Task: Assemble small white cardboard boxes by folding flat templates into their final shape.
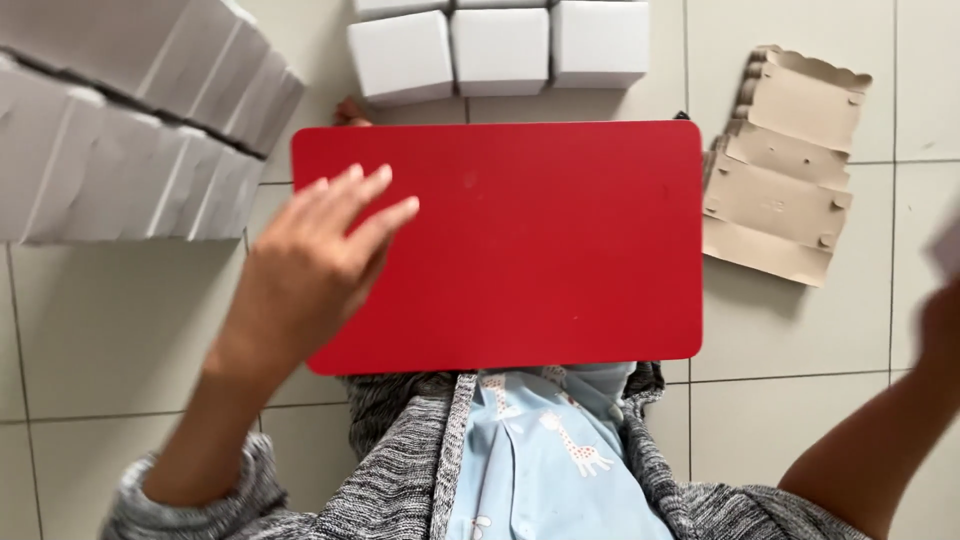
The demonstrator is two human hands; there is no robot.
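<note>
Hovering open-fingered, the left hand (320, 260) holds nothing above the bare red table (560, 250); right hand (940, 310) blurred, grip unclear; folded white boxes (500, 45) done, flat cardboard blanks (785, 165) waiting.

- We're looking from the head camera, aimed straight down, close over the red worktop (500, 245).
- We take in the tiled floor (120, 320) all around it.
- It's our only view, so nothing overlaps.
</note>
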